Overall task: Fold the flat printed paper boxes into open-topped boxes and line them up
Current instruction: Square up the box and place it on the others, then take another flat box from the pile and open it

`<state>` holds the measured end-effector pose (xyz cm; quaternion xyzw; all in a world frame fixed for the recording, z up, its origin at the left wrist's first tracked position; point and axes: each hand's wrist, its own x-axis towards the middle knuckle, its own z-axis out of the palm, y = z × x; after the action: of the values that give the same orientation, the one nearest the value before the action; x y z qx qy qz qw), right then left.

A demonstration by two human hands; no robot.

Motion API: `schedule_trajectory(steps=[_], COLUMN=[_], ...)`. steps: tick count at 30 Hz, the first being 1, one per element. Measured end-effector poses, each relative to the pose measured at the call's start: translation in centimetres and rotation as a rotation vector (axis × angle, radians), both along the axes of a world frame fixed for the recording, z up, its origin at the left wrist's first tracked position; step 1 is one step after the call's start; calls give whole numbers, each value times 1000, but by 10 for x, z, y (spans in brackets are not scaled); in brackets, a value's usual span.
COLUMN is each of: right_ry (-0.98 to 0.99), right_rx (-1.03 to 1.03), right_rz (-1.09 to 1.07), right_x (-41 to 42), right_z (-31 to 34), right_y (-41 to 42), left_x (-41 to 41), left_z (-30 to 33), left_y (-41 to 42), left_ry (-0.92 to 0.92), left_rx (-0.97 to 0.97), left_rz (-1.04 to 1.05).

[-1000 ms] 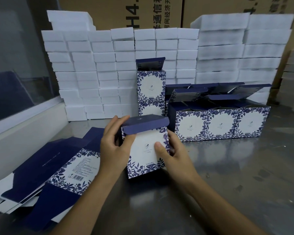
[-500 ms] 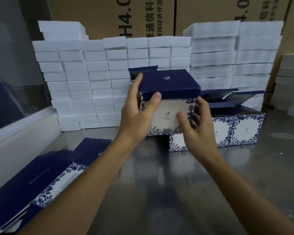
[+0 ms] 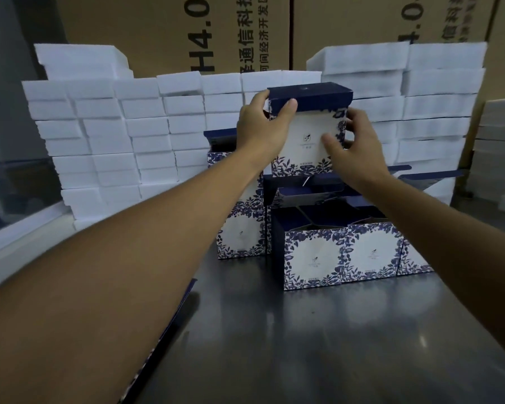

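A folded blue-and-white floral box (image 3: 306, 141) with a dark blue lid flap is held up above the second row of boxes. My left hand (image 3: 263, 126) grips its upper left corner, thumb across the front. My right hand (image 3: 352, 141) holds its right side, thumb on the white front panel. Below it stand folded open-topped boxes (image 3: 312, 258) in a row on the steel table (image 3: 318, 330), with a two-high stack (image 3: 239, 228) at the left. An edge of the flat unfolded boxes (image 3: 155, 345) peeks out under my left forearm.
Stacks of white foam blocks (image 3: 114, 135) form a wall behind the boxes, with taller piles (image 3: 420, 91) at the right. Large brown cartons (image 3: 216, 33) stand behind them. A window ledge (image 3: 21, 249) runs along the left.
Both hands have carried the folded box up and away from me, from the table near the flat stack to above the rows of finished boxes.
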<state>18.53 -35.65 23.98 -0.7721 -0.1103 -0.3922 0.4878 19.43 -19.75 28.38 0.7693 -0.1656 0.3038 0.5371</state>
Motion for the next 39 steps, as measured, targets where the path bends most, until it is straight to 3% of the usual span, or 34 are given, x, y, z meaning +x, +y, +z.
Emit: schedule_trajectory(steps=[8, 11, 14, 20, 24, 32, 39], right_ry=[268, 373, 397, 297, 393, 572, 352], right_rx=[-117, -211, -286, -283, -456, -674, -585], right_rz=[-52, -79, -121, -246, -215, -126, -258], right_x=[40, 50, 56, 62, 64, 59, 37], right_z=[8, -1, -11, -22, -29, -36, -33], right_y=[-12, -9, -6, -3, 3, 2, 7], left_x=[41, 49, 51, 44, 41, 41, 25], left_z=[-18, -33, -43, -51, -61, -74, -82], left_y=[-5, 4, 8, 6, 0, -1, 10], left_ry=[47, 139, 185, 216, 225, 210, -35], left_rx=[242, 439, 667, 844, 1050, 1093, 929], left_rz=[48, 51, 104, 157, 196, 211, 262])
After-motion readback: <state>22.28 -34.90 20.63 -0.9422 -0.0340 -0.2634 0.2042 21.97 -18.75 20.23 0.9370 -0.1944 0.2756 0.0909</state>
